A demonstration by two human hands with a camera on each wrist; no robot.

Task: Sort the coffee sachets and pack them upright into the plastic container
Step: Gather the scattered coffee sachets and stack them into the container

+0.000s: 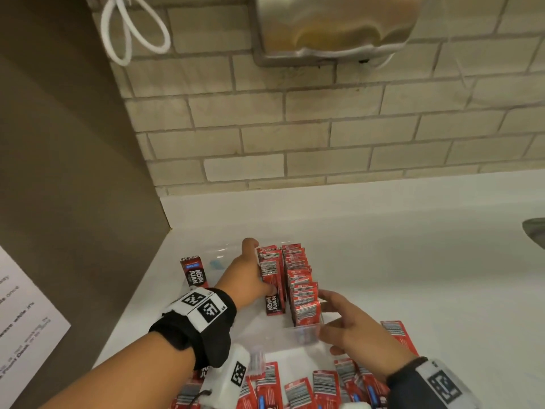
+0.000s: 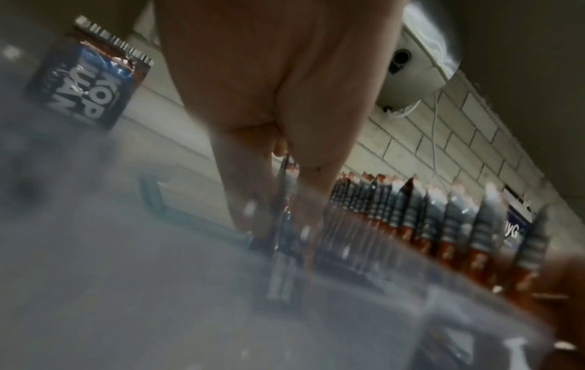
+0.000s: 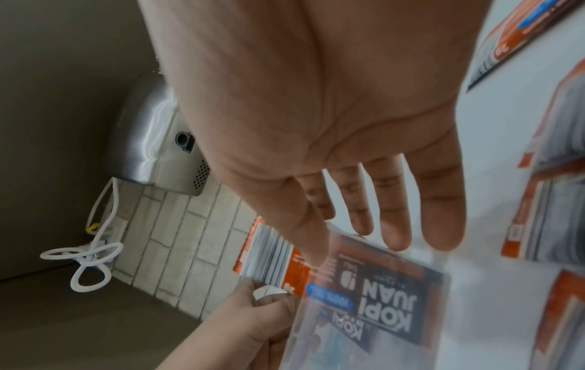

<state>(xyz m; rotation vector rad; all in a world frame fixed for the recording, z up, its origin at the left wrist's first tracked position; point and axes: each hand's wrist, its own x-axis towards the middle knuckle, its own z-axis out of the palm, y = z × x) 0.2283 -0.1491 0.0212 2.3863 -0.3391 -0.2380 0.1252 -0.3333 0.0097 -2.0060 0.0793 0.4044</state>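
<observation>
The left hand (image 1: 249,278) reaches into the clear plastic container (image 1: 300,335) and grips a bundle of upright sachets (image 1: 271,276), thumb over their far tops and fingers curled against the near side. Just right of that grip stands a second row of upright sachets (image 1: 300,284), filling the container's right side up to its near wall. Left of the grip the container floor lies bare, leaving room to shift the bundle that way. Beyond the container's left edge one sachet (image 1: 194,273) stands alone on the white counter (image 1: 413,261).

The right hand (image 1: 354,329) holds nothing, fingers straight and spread; its fingertips sit at the container's near right corner, probably touching the rim, though blur hides the contact. Below both wrists, loose sachets (image 1: 295,388) lie flat on the counter, close against the container's near edge.
</observation>
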